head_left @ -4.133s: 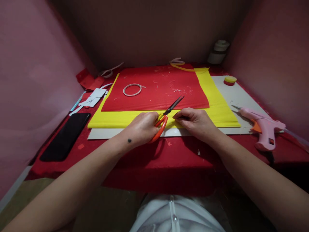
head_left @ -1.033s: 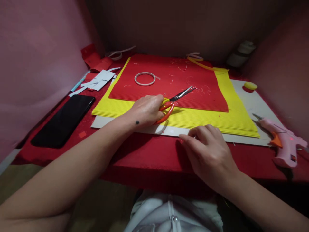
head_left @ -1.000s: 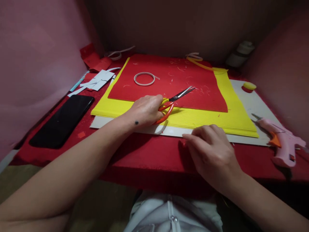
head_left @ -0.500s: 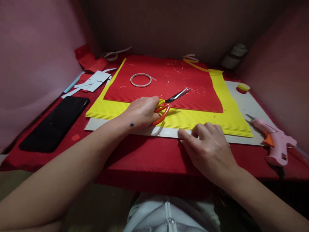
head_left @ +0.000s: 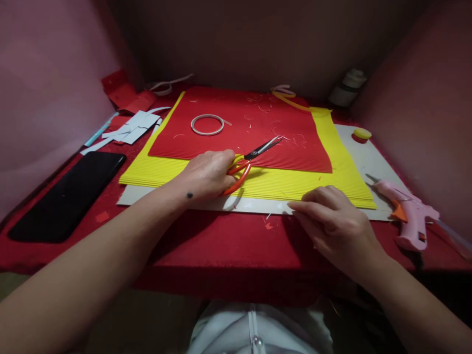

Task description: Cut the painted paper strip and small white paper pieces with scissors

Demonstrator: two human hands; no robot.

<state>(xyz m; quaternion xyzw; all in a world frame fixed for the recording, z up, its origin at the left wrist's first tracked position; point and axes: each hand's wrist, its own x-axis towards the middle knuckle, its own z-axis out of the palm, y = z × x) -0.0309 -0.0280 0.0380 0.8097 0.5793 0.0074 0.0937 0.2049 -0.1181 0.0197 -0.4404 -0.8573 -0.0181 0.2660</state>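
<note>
My left hand [head_left: 210, 172] is closed round the yellow and orange handles of a pair of scissors [head_left: 254, 153]. The dark blades are slightly parted and point to the far right, above a red corrugated sheet [head_left: 232, 142]. This sheet lies on a larger yellow corrugated sheet [head_left: 287, 184], with a whitish board [head_left: 254, 206] below both. At the board's front edge is my right hand [head_left: 330, 223], its fingers curled and pressed together. Whatever they pinch, if anything, is hidden. A small red scrap [head_left: 269, 226] lies to the left of its fingertips.
A coil of pale strip [head_left: 207, 125] rests on the red sheet. At left are a black phone [head_left: 66, 196] and white paper pieces [head_left: 138, 127]. A pink glue gun [head_left: 411, 209] and a small yellow round piece [head_left: 362, 133] are at right. A bottle [head_left: 346, 88] stands behind.
My right hand has slid right along the board's front edge, and the small red scrap now shows. The view has shifted slightly. My left hand still holds the scissors in the same place.
</note>
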